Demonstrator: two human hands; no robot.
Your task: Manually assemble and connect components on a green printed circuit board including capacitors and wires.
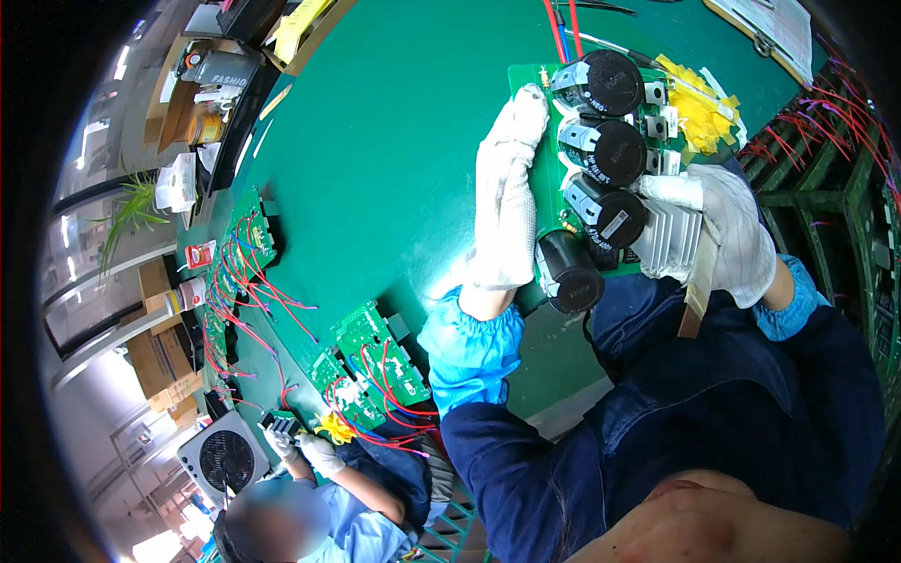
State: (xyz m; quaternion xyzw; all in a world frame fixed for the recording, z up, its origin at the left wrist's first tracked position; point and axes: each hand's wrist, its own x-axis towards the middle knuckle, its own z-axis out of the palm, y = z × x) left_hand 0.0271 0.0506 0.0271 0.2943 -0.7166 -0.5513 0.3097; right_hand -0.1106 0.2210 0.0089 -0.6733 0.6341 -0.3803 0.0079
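Note:
A green circuit board [537,86] carries several big black cylindrical capacitors [615,153] in a column. My left hand [509,202], in a white glove, grips the board's left edge with its fingertips near the upper corner. At the lower right of the board stands a silver finned heat sink [668,242]. My right hand [737,230], also gloved in white, is closed beside it, with a finger reaching across its top toward the capacitors. A flat tan strip with a brown end [696,298] sticks out below that hand; its upper part is hidden.
Yellow ties [696,108] lie beyond the board on the green table [394,122]. A clipboard [765,42] sits at the far right, above a rack of red wires [849,122]. More wired boards [371,361] lie to the left, where a co-worker's gloved hands [319,452] work near a fan [225,457].

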